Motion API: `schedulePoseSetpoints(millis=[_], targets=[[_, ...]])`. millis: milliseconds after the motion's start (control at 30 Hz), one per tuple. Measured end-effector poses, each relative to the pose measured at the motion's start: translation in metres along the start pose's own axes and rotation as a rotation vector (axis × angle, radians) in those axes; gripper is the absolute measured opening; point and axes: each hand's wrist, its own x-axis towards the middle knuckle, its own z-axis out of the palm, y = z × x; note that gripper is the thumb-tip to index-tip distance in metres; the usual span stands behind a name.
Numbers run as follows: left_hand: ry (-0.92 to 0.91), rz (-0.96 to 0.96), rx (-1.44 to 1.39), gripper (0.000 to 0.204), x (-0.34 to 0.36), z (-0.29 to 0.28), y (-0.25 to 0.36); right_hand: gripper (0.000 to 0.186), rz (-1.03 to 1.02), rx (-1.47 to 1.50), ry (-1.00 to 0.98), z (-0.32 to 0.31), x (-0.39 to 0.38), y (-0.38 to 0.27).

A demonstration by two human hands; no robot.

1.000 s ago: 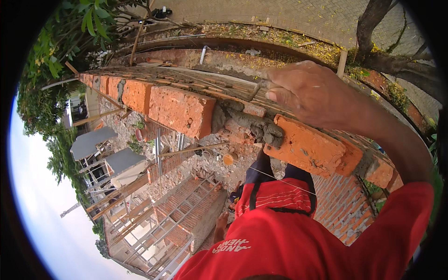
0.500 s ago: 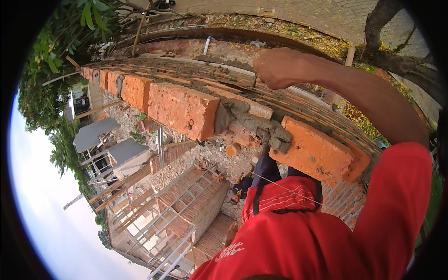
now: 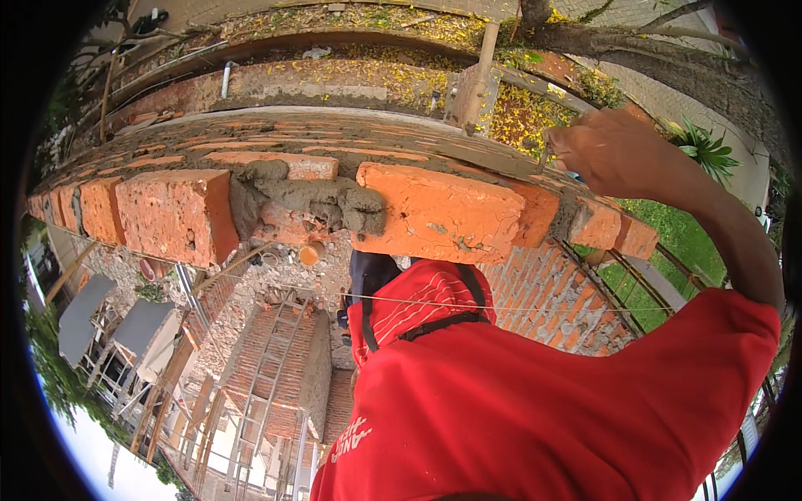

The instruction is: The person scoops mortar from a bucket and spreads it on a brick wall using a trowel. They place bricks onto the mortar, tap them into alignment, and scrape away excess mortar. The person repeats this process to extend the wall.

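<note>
My right hand [image 3: 606, 152] reaches over the far side of a brick wall [image 3: 376, 144]. Its fingers are closed round the handle of a trowel [image 3: 493, 167], whose blade lies nearly flat against the wall's far face, close to the top course. Nearer to me, a large orange brick [image 3: 439, 209] rests on the wall top. Wet grey mortar [image 3: 322, 196] is heaped in the gap between it and another brick [image 3: 174, 213] on the left. My left hand is out of the picture.
A taut string [image 3: 518, 308] runs along the near side of the wall. Far below are rubble, an orange bucket [image 3: 312, 253] and ladder-like scaffolding [image 3: 266, 367]. A wooden post [image 3: 484, 71] and a tree trunk [image 3: 652, 46] stand beyond the wall.
My view has swung to the right along the wall. My right hand and the trowel have moved right, past the large brick. The bricks and mortar look unchanged.
</note>
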Motion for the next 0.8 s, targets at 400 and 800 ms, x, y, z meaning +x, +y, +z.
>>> schedulePoseSetpoints(millis=[400,800], targets=[[-0.083,0.094,0.056,0.048,0.066,0.015,0.093,0.019,0.138,-0.051,-0.293,0.135,0.019,0.078],[-0.158,0.202,0.164,0.048,0.104,0.037,0.161,0.021,0.069,0.273,-0.079,0.146,0.016,0.097]])
